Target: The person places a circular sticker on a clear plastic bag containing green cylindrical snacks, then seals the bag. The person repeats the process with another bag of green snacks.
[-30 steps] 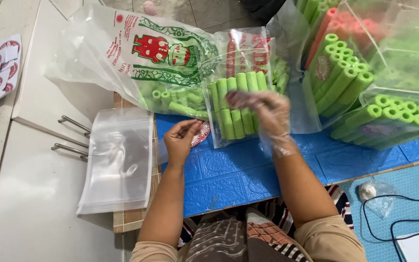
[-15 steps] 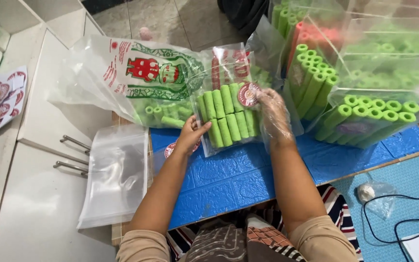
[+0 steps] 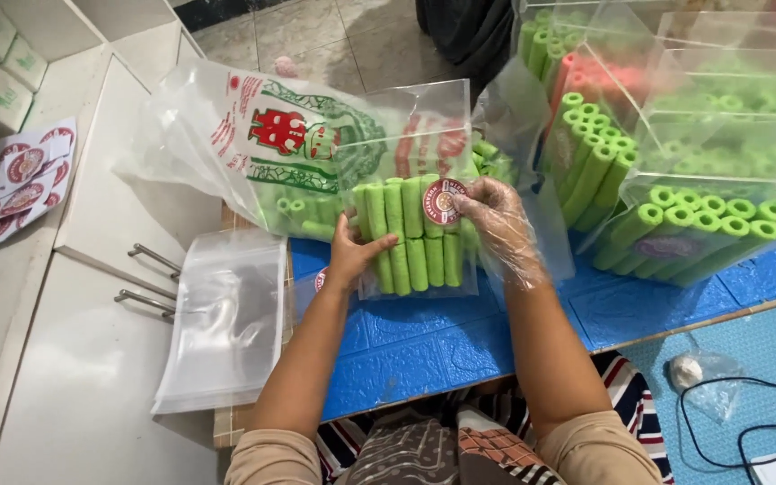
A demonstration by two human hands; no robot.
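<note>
A clear bag of green rolls [image 3: 417,241] stands upright on the blue foam mat [image 3: 460,337]. My left hand [image 3: 357,251] grips its left side, bare. My right hand [image 3: 496,224], in a thin clear plastic glove, presses on a round red and white sticker [image 3: 443,201] on the bag's front, near its right edge. The bag's open top rises above the rolls.
A large printed plastic bag [image 3: 262,153] with more green rolls lies behind on the left. Filled clear bags [image 3: 675,233] and clear boxes [image 3: 729,81] stand at the right. Empty clear bags [image 3: 226,332] lie at the left, sticker sheets [image 3: 11,180] farther left. Cables [image 3: 747,422] lie at lower right.
The bag of rolls has come lower and nearer. My right hand has shifted from the bag's edge onto the round sticker on its front; my left hand still holds the left side.
</note>
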